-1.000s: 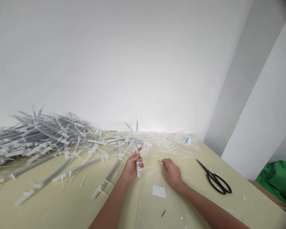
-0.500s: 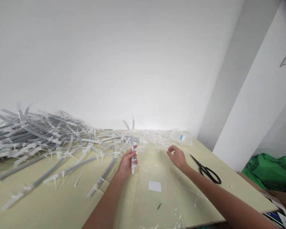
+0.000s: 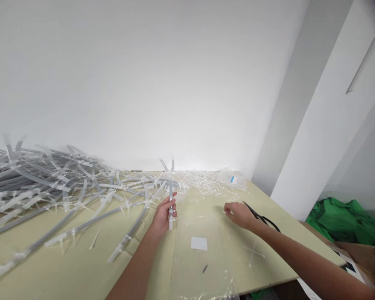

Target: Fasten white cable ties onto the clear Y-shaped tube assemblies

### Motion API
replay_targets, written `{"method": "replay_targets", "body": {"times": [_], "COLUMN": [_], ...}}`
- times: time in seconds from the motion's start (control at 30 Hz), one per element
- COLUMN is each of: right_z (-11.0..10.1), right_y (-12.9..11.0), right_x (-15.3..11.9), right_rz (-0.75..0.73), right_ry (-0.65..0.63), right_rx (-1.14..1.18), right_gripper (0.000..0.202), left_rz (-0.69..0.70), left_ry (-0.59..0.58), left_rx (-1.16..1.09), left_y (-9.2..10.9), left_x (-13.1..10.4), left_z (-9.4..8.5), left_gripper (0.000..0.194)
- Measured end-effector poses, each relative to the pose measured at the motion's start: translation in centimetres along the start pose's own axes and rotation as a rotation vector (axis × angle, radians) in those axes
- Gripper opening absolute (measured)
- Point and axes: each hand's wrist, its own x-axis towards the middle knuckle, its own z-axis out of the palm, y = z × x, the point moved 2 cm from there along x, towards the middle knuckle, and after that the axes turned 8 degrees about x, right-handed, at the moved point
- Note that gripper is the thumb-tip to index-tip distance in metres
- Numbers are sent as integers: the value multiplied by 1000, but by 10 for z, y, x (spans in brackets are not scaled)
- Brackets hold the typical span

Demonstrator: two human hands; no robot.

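My left hand (image 3: 164, 214) is wrapped round a Y-shaped piece of clear tubing (image 3: 171, 189), held upright. Its two thin branches point up, and a pale connector shows at its lower end. To the right, my right hand (image 3: 239, 214) is closed in a pinch above the table, with a small white bit at the fingertips that looks like the end of a cable tie (image 3: 224, 212). Beyond it lies a heap of white cable ties (image 3: 203, 181). Several similar tubing pieces (image 3: 133, 225) lie left of my left hand.
A big pile of tubing assemblies (image 3: 34, 175) covers the table's left side. A flat clear plastic bag (image 3: 190, 271) with a white label lies in front of me. Black scissors (image 3: 270, 223) lie partly behind my right forearm. A clear packet (image 3: 237, 181) rests by the wall; green cloth (image 3: 346, 221) is beyond the table's right edge.
My right hand has drawn back slightly from the cable ties and now partly covers the scissors. My left hand keeps its hold on the tubing. The view has shifted a little to the right.
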Motion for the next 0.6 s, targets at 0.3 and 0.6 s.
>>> {"method": "replay_targets", "body": {"times": [0.3,0.6], "right_z": [15,20], "right_y": [7,5], "right_x": [-12,-15], "right_rz": [24,20], "right_ry": [29,69], "right_rx": [27,79], "right_gripper": [21,15], "left_rz": [-10,-30], "left_ry": [8,20], "left_rx": [36,125], "left_y": [-1,-8], "left_x": [1,0], "left_z": [-1,0], "left_gripper": [44,45]}}
